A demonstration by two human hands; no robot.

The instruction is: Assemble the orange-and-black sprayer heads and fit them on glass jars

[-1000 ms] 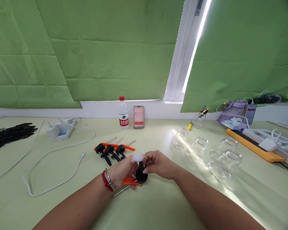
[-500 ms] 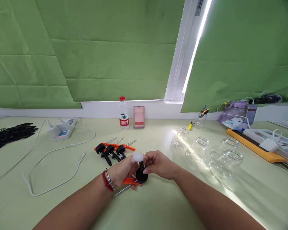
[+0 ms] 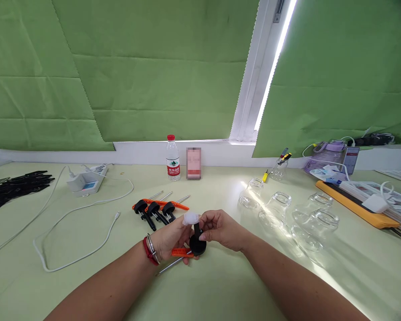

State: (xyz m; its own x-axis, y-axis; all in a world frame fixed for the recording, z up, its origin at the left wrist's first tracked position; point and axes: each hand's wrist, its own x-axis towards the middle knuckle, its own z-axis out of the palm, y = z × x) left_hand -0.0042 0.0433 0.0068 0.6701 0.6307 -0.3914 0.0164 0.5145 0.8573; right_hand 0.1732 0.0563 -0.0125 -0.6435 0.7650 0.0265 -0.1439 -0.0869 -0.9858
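Observation:
My left hand (image 3: 173, 234), its thumb wrapped in something whitish, is closed around a black round-capped part (image 3: 198, 245) with an upright black stem. An orange strip (image 3: 182, 253) and a thin metal rod (image 3: 170, 266) stick out to the left below it. My right hand (image 3: 222, 229) pinches at the stem just above the round cap; its fingertips hide whatever small piece may be there. Beyond my left hand, several similar black parts (image 3: 153, 209) with metal rods lie against an orange strip (image 3: 178, 205) on the table.
Several clear glass jars (image 3: 276, 207) stand at the right, near a yellow-edged power strip (image 3: 357, 205). A water bottle (image 3: 173, 162) and a pink upright card (image 3: 194, 163) are at the back. A white cable (image 3: 87, 205) and black strips (image 3: 16, 187) lie left.
Both hands keep nearly the same place and grip. My right fingertips have shifted slightly on the stem of the black part.

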